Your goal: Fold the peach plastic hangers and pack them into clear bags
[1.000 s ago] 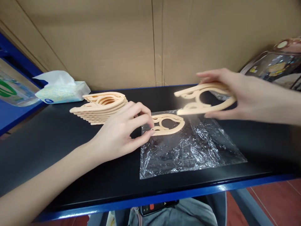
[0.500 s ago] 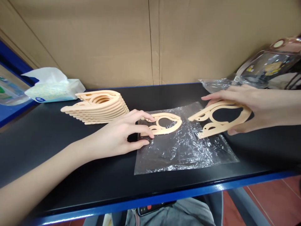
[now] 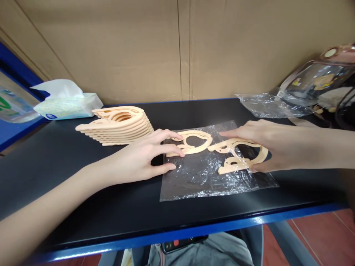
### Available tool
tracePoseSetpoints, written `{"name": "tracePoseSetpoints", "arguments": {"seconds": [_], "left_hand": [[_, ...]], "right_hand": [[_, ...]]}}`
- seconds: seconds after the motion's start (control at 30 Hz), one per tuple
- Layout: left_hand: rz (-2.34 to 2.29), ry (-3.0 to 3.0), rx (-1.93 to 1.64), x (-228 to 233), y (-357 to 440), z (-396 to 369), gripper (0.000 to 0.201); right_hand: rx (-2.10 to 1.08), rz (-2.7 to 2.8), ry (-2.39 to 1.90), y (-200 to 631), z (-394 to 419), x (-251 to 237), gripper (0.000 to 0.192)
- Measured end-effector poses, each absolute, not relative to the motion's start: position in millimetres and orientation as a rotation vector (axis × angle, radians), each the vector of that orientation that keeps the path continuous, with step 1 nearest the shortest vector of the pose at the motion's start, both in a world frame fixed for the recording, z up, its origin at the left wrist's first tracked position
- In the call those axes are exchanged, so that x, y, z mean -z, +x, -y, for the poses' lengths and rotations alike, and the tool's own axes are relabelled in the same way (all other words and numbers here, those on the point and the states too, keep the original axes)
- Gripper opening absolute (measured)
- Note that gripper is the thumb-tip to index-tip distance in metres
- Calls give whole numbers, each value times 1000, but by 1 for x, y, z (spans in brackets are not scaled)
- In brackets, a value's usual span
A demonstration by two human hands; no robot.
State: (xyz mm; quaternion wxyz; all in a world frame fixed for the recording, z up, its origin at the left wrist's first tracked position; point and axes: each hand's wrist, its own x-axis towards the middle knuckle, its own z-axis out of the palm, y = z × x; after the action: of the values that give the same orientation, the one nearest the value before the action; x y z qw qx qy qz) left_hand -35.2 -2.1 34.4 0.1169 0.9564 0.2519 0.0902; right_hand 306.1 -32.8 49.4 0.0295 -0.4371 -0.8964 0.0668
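Note:
A clear plastic bag (image 3: 205, 177) lies flat on the black table (image 3: 83, 173). One peach plastic hanger piece (image 3: 194, 142) rests on its far left part. My left hand (image 3: 141, 160) lies at the bag's left edge, its fingertips pressing on that piece and the bag. My right hand (image 3: 273, 144) grips a second peach hanger piece (image 3: 238, 155) and holds it low on the bag, its tip almost meeting the first piece.
A stack of several peach hanger pieces (image 3: 119, 125) stands at the back left, a tissue pack (image 3: 65, 103) behind it. Crumpled clear bags (image 3: 263, 103) and a packaged item (image 3: 318, 83) sit at the back right. A cardboard wall runs behind the table.
My right hand has brought its hanger piece down and leftward, from above the table onto the bag beside the first piece. My left hand has stayed at the bag's left edge.

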Motion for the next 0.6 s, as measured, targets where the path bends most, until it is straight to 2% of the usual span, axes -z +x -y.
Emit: {"name": "tracePoseSetpoints", "arguments": {"seconds": [0.1, 0.23, 0.4, 0.6], "left_hand": [[-807, 2738, -246, -32, -35, 1, 46], [-920, 2722, -243, -28, -35, -2, 50], [-1071, 2726, -213, -25, -36, -4, 61], [-1096, 2731, -236, -29, -34, -2, 58]], "right_hand": [[-333, 2760, -1250, 298, 35, -48, 80], [-422, 2770, -1178, 296, 30, -43, 90], [-401, 2796, -1308, 305, 26, -45, 98], [-397, 2678, -1333, 318, 23, -45, 88]]}}
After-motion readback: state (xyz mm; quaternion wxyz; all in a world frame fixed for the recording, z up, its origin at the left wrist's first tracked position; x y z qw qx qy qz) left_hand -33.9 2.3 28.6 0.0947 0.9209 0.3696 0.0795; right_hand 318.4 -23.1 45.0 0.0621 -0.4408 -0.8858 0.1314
